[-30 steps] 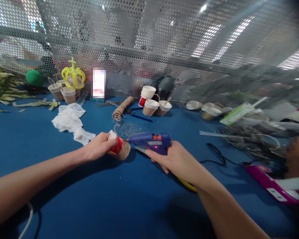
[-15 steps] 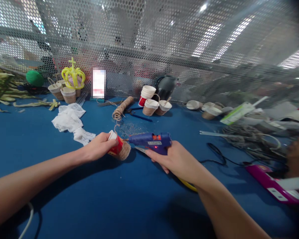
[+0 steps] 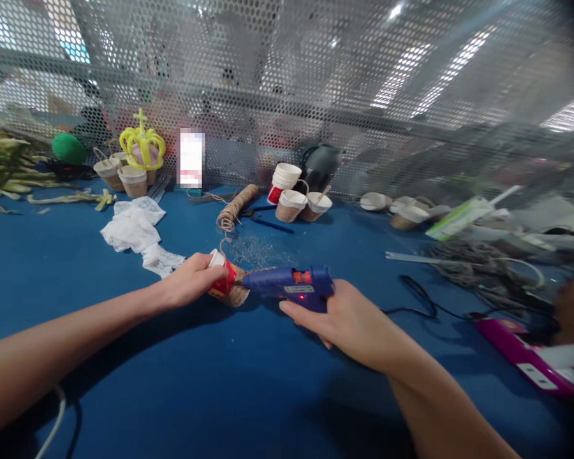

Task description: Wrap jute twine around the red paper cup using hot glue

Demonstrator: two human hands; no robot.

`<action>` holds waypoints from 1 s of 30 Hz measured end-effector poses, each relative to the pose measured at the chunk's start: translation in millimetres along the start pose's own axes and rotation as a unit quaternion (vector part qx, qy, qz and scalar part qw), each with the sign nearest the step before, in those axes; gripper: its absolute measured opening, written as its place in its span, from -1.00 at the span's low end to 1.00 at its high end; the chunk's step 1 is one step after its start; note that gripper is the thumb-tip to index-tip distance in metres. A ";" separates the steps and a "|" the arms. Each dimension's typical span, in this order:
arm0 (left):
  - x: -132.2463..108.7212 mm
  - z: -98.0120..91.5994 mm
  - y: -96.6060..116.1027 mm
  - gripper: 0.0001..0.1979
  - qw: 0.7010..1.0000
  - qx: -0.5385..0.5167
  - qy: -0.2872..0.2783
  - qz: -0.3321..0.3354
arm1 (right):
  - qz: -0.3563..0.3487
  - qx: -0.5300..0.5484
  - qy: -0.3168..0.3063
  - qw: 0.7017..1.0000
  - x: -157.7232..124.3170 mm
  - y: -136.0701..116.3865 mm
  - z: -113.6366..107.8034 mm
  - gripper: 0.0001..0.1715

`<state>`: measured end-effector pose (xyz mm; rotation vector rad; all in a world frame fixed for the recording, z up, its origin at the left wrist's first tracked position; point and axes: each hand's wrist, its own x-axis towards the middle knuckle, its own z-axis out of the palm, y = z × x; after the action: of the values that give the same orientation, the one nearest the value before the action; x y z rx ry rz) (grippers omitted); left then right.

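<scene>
My left hand is closed round a red paper cup with a white rim, tilted on its side. Brown twine is wound round the lower end of the cup. In my right hand is a blue hot glue gun with a small red light. Its nozzle points left and meets the cup's side near the edge of the twine; whether it touches cannot be made out. A strand runs from the cup toward a roll of twine lying behind it.
Beyond the roll are dark pliers, twine-wrapped cups and stacked cups. White lace cloth lies at left. A purple power strip and black cable are at right. Perforated metal mesh borders the back.
My right hand has lowered and tilted the glue gun slightly, and its nozzle now sits lower on the cup. My left hand holds the cup in nearly the same place.
</scene>
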<state>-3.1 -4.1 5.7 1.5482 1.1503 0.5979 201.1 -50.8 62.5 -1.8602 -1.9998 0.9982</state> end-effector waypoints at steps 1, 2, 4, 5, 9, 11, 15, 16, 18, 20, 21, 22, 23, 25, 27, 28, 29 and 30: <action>-0.2 0.0 0.6 -0.71 1.000 -0.004 -0.002 0.000 | -0.007 -0.004 0.003 1.000 -0.3 -0.1 0.6 -0.65; -0.4 0.1 1.1 -0.71 1.000 -0.008 -0.005 0.000 | -0.014 -0.010 0.006 1.000 -0.6 -0.1 1.2 -0.64; -0.7 0.2 2.1 -0.72 1.000 -0.015 -0.008 0.000 | -0.026 -0.020 0.016 0.999 -1.1 -0.3 2.0 -0.62; -0.8 0.2 2.5 -0.72 1.000 -0.017 -0.008 -0.001 | -0.030 -0.025 0.020 0.999 -1.2 -0.4 2.4 -0.61; -0.7 0.2 2.7 -0.72 1.000 -0.022 -0.004 -0.004 | -0.049 -0.040 0.029 0.998 -1.7 -0.3 4.0 -0.62; -0.3 0.2 2.2 -0.73 1.000 -0.030 -0.005 -0.004 | -0.054 -0.042 0.034 0.997 -2.2 -0.4 5.1 -0.63; 0.7 0.2 0.9 -0.75 0.998 -0.053 -0.018 0.000 | -0.056 -0.047 0.048 0.996 -3.2 -1.3 6.6 -0.64; 0.9 0.2 0.6 -0.75 0.998 -0.057 -0.020 0.002 | -0.058 -0.048 0.052 0.996 -3.4 -1.6 6.6 -0.64; 1.0 0.2 0.3 -0.75 0.998 -0.057 -0.020 0.004 | -0.062 -0.052 0.052 0.995 -3.4 -2.0 6.3 -0.63; 0.7 0.3 0.6 -0.75 0.999 -0.045 -0.016 0.003 | -0.060 -0.053 0.047 0.996 -3.0 -1.8 5.6 -0.63; 0.4 0.3 1.0 -0.75 0.999 -0.037 -0.013 0.002 | -0.056 -0.052 0.045 0.996 -2.7 -1.6 5.2 -0.63; 0.1 0.4 1.4 -0.75 1.000 -0.028 -0.010 0.000 | -0.050 -0.049 0.044 0.997 -2.3 -1.2 4.8 -0.63; -0.2 0.4 1.8 -0.75 1.000 -0.020 -0.007 -0.002 | -0.043 -0.045 0.044 0.997 -1.8 -0.8 4.4 -0.63; -0.6 0.5 2.3 -0.74 1.000 -0.008 -0.002 -0.003 | -0.031 -0.038 0.045 0.998 -0.7 0.0 3.3 -0.63; -0.4 0.6 2.1 -0.73 1.000 -0.003 -0.001 -0.001 | -0.027 -0.032 0.039 0.998 0.3 0.4 2.2 -0.65; -0.1 0.7 1.6 -0.74 1.000 -0.002 -0.001 -0.001 | -0.027 -0.028 0.038 0.999 0.8 0.4 1.6 -0.66; 0.3 0.8 1.0 -0.74 1.000 -0.001 0.000 -0.001 | -0.027 -0.025 0.039 0.999 1.3 0.5 1.1 -0.67; 0.7 0.9 0.3 -0.74 1.000 0.000 0.002 -0.002 | -0.026 -0.021 0.039 0.999 1.7 0.5 0.6 -0.68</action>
<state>-1.9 -3.9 5.6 1.5455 1.1551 0.5985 200.8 -49.4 61.3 -1.8283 -2.0290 0.8614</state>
